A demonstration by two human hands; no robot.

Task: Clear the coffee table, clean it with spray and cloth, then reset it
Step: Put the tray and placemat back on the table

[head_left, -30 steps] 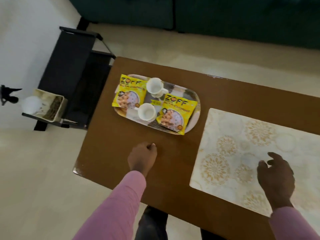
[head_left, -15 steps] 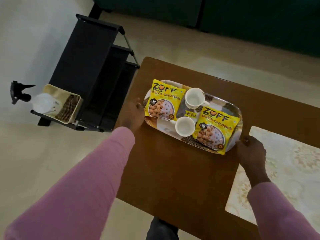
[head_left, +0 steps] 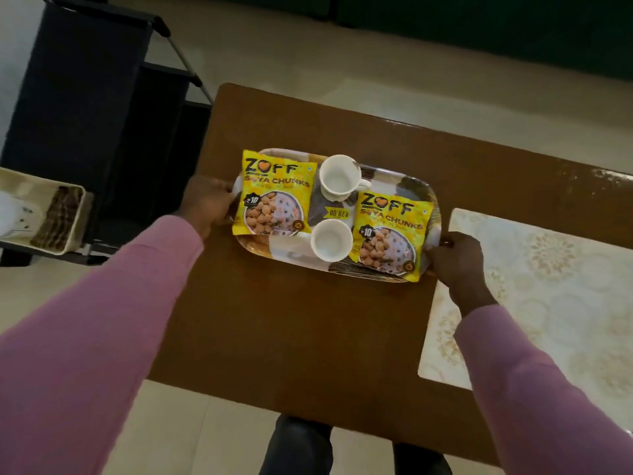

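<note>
**Both hands on the tray, tray still sitting on the coffee table**

Head cam, looking down: the patterned tray [head_left: 400, 180] sits on the brown coffee table [head_left: 308, 320], toward the table's left end. The left hand [head_left: 209, 204] is curled around the tray's left short edge, and the right hand [head_left: 455, 260] is clamped on the right short edge near the front corner, fingers wrapped over the rim. Can't tell if the tray is lifted at all or flat on the wood.

On the tray there are two yellow ZOFF soya chunks packets: the left packet [head_left: 274, 195] lies by the left hand, the right packet [head_left: 392, 234] lies by the right hand and hangs a bit over the tray's front rim. Between them are two white cups, both upright: the far cup [head_left: 339, 178] with its handle pointing right, and the near cup [head_left: 330, 240] just touching the right packet's edge.

Right of the tray, a cream floral placemat [head_left: 548, 296] lies flat on the table, and the right hand sits partly over its left edge. Both sleeves are pink.

Off the table to the left is a black rack [head_left: 85, 90], with a small cream bin [head_left: 73, 241] holding a brown checked cloth [head_left: 58, 217]. A dark sofa [head_left: 479, 25] runs across the back.
</note>
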